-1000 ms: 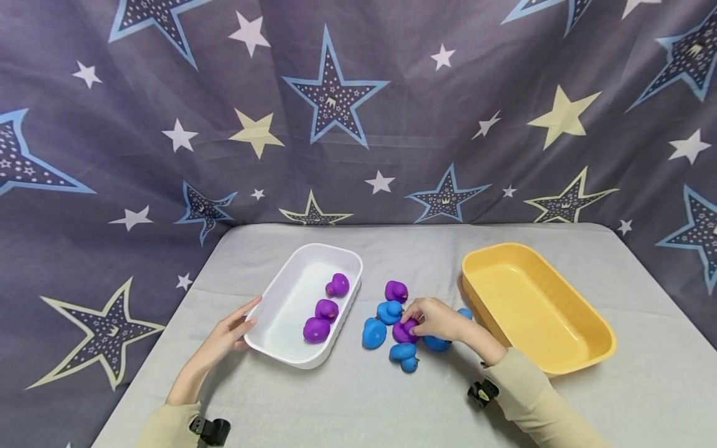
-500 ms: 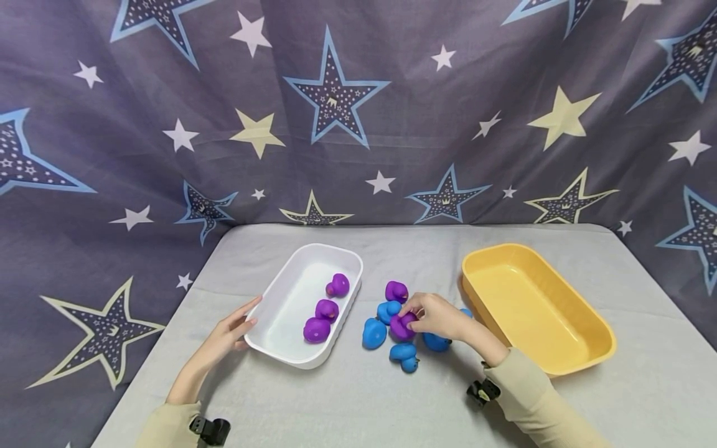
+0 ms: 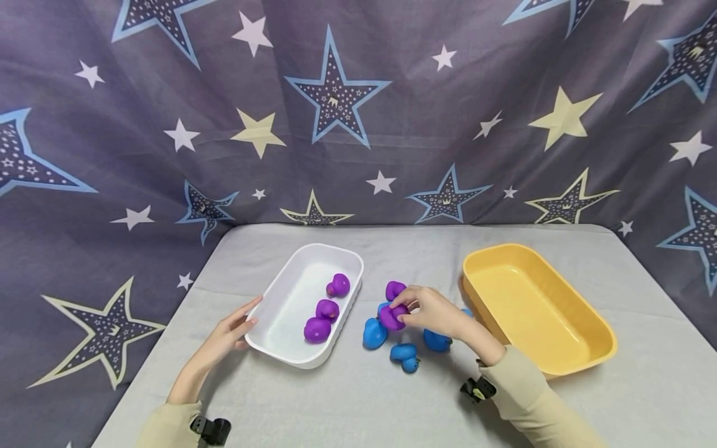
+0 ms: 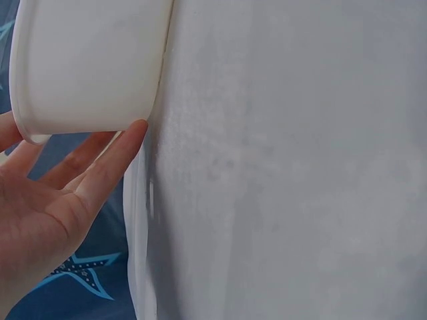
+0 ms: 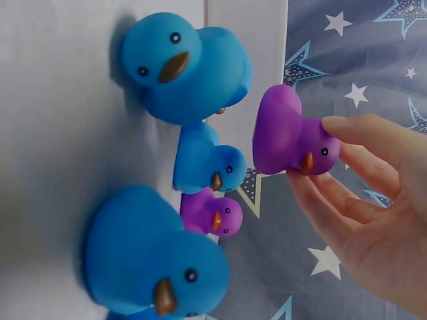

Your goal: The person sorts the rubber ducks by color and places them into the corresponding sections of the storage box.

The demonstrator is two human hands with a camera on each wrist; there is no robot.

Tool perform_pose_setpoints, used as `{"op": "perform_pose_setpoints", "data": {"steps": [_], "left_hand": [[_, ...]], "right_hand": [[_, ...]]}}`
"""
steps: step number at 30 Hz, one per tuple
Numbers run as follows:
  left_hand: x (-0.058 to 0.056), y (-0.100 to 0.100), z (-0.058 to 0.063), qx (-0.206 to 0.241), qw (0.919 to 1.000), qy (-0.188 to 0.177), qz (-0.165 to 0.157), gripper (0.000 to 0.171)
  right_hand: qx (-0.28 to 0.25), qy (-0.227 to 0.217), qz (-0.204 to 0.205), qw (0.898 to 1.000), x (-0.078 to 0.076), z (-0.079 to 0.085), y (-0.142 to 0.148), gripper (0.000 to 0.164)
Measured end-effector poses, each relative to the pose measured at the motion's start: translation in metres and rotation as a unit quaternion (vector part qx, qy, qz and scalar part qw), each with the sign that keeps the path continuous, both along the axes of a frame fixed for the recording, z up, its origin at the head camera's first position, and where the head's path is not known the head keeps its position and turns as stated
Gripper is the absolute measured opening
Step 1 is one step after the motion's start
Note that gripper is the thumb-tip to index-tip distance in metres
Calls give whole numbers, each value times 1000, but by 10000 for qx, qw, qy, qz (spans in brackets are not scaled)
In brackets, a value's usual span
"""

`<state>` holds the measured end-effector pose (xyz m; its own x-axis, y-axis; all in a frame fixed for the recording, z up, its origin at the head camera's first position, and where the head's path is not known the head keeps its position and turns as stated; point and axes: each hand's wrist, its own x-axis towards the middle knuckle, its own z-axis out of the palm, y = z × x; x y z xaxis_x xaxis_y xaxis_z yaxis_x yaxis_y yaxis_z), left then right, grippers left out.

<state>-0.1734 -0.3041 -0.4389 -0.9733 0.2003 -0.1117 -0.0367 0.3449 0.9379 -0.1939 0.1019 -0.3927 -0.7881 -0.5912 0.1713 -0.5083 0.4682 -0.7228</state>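
Note:
My right hand (image 3: 434, 314) pinches a purple rubber duck (image 5: 297, 137) between thumb and fingers. In the right wrist view, the duck hangs off the table, its orange beak and head toward the palm. Below it lie blue rubber ducks (image 3: 374, 333) and another purple duck (image 3: 394, 290), partly covered by the hand in the head view. My left hand (image 3: 221, 339) rests its extended fingers against the near left side of a white bin (image 3: 282, 358). In the left wrist view, the fingertips (image 4: 138, 127) touch the bin's outer wall. Three purple ducks (image 3: 317, 330) lie inside the bin.
A yellow bin (image 3: 538, 311) stands on the right, just beyond the right forearm. Blue ducks (image 3: 437, 340) also lie under and beside the right hand, one close to the yellow bin. A star-patterned curtain (image 3: 358, 124) hangs behind the grey-covered table (image 3: 336, 410).
The right hand has lifted the purple duck from among the blue ones and shifted it slightly left and away from the person. The left hand and both bins have stayed put.

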Motion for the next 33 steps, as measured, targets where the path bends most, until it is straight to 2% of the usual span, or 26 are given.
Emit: {"op": "perform_pose_setpoints", "data": {"steps": [9, 22, 29, 33], "left_hand": [[0, 1, 0, -1, 10000, 32, -1, 55], [-1, 0, -1, -1, 10000, -14, 6, 55], [0, 0, 1, -13, 10000, -27, 10, 55], [0, 0, 1, -59, 10000, -29, 27, 55]], "right_hand": [[-193, 0, -161, 9997, -2, 3, -9, 20], [-468, -18, -197, 9987, -10, 9, -26, 20], [-657, 141, -128, 9977, -14, 12, -37, 21], [-743, -16, -156, 9971, -17, 14, -44, 21]]}}
